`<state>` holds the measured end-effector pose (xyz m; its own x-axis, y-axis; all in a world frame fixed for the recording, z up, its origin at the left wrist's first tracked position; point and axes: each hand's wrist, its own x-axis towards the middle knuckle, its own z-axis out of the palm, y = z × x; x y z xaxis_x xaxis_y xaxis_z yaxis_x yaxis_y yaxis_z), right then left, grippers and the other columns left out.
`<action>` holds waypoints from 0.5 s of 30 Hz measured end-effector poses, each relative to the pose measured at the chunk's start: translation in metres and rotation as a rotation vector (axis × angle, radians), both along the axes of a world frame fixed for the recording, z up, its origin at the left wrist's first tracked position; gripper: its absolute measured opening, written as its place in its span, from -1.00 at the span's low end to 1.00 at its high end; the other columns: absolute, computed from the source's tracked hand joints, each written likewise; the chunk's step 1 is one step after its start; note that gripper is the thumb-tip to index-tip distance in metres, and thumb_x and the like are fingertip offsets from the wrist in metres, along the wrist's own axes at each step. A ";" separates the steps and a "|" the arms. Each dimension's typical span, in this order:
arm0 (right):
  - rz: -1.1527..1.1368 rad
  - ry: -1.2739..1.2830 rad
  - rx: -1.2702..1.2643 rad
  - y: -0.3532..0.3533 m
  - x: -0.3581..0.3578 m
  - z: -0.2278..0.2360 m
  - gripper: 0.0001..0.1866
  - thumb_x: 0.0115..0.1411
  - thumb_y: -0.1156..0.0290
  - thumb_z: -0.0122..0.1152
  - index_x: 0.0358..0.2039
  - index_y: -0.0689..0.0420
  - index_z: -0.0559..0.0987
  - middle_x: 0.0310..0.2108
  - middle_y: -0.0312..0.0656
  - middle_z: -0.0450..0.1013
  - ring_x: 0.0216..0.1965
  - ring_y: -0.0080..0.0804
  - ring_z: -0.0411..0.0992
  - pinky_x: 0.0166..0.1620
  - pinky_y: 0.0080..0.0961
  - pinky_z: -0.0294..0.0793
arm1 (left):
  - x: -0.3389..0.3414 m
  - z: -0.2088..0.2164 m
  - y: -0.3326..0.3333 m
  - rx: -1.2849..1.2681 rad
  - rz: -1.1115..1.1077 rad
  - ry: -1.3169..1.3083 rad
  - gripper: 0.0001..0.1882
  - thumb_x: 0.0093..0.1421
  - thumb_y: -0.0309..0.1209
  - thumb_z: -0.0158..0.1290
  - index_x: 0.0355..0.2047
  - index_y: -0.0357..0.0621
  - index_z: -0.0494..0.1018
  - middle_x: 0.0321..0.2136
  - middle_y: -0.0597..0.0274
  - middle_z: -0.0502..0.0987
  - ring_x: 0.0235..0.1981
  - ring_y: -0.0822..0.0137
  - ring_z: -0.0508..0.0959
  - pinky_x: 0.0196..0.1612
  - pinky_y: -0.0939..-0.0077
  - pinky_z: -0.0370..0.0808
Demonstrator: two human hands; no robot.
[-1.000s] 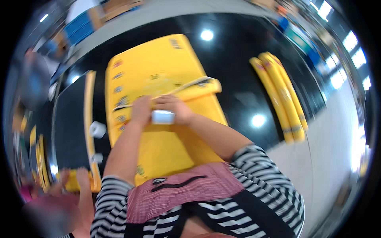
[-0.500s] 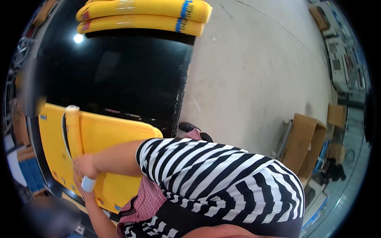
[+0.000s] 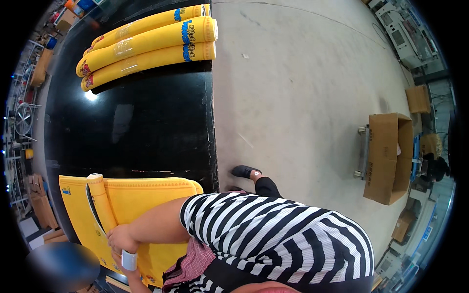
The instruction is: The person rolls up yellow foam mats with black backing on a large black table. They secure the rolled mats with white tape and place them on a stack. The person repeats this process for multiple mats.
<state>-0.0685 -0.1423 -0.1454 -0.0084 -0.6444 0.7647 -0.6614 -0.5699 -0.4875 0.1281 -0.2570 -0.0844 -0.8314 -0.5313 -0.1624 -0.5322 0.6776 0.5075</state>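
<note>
A yellow mat (image 3: 151, 188) with a printed border lies on the black table, partly rolled up. The rolled part (image 3: 101, 198) runs from its far edge toward me, with a dark underside showing along its left. My right hand (image 3: 123, 238) closes over the near part of the roll. Just below it, my left hand (image 3: 117, 257) is also at the roll, its fingers curled and partly hidden by the right hand. A white block-like object (image 3: 129, 260) sits at my left wrist.
Several finished yellow rolls (image 3: 146, 46), bound with clear tape, lie across the far end of the black table (image 3: 146, 132). On the floor at right, an open cardboard box (image 3: 383, 156) stands on a wheeled trolley. Grey machines (image 3: 395, 34) line the far right.
My view has shifted, so the table, mat and finished rolls appear in different places. Both hands stay together at the partly rolled mat; the roll itself looks much the same.
</note>
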 end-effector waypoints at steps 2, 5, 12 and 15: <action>0.009 -0.023 -0.054 -0.002 0.003 -0.003 -0.73 -0.09 0.20 0.38 -0.32 -0.08 0.77 -0.16 -0.31 0.66 0.08 -0.29 0.52 0.36 -0.17 0.27 | 0.001 0.000 0.003 -0.035 -0.018 0.026 -0.38 0.35 -0.33 0.05 0.38 -0.16 0.19 0.25 0.13 0.37 0.24 0.27 0.40 0.31 0.35 0.30; 0.030 -0.072 -0.114 -0.004 0.008 -0.008 -0.72 -0.16 0.23 0.38 -0.36 -0.03 0.76 -0.17 -0.26 0.66 0.06 -0.24 0.52 0.32 -0.17 0.32 | -0.002 0.000 0.012 0.064 -0.019 0.103 -0.44 0.33 -0.33 0.06 0.31 -0.19 0.29 0.19 0.13 0.45 0.19 0.27 0.46 0.27 0.37 0.35; 0.091 -0.147 -0.049 0.032 -0.003 0.015 -0.70 -0.14 0.36 0.43 -0.31 0.08 0.71 -0.13 -0.05 0.64 0.08 0.01 0.53 0.22 -0.11 0.44 | 0.003 -0.008 0.027 -0.445 -0.086 0.229 -0.42 0.22 -0.38 0.18 0.23 -0.27 0.36 0.13 -0.06 0.52 0.20 0.02 0.50 0.28 0.20 0.40; 0.082 -0.090 0.018 0.045 -0.024 0.040 -0.68 -0.09 0.38 0.43 -0.24 0.09 0.70 -0.02 -0.06 0.62 0.13 -0.02 0.51 0.24 -0.11 0.40 | -0.027 0.014 0.052 -0.629 -0.108 0.225 -0.41 0.00 -0.44 0.26 0.09 -0.21 0.40 -0.02 -0.12 0.50 0.01 -0.19 0.50 0.09 0.03 0.46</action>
